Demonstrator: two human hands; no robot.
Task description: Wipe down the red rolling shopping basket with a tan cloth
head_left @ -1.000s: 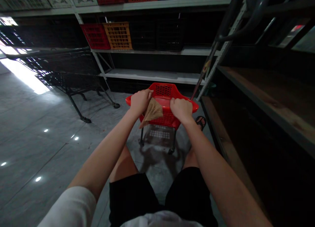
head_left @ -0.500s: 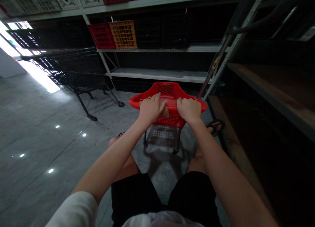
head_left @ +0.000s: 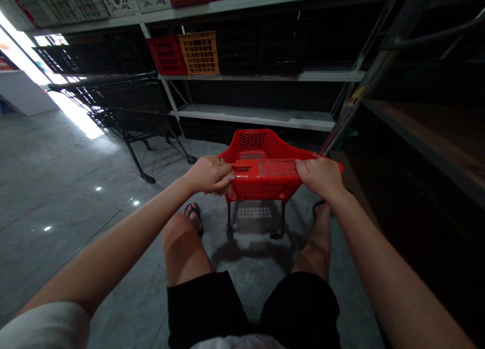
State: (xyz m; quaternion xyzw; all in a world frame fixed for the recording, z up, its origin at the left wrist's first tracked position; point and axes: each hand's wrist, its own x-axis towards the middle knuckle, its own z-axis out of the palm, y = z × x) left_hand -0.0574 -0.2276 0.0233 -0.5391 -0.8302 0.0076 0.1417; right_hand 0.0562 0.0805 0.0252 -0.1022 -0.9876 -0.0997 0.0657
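A small red shopping cart (head_left: 261, 192) stands on the floor between my legs, its handle facing me. My left hand (head_left: 212, 175) is closed around the left end of the handle. Beneath its fingers shows the edge of a thin brown cloth-like piece (head_left: 226, 190), mostly hidden by the hand. At the right end, my right hand (head_left: 320, 176) grips the handle, thumb on top near a clear reddish panel (head_left: 278, 167). As far as its inside shows, the red basket holds nothing.
A black shopping cart (head_left: 125, 106) stands to the left. Behind are metal shelves (head_left: 257, 117) with a red crate (head_left: 166, 56), a yellow crate (head_left: 199, 53) and black crates. A metal pole (head_left: 354, 99) leans at the right, beside a dark wooden shelf (head_left: 428, 137).
My left hand has slid left along the handle with the brown piece, from near the middle to the left end. My right hand has shifted right, uncovering the panel.
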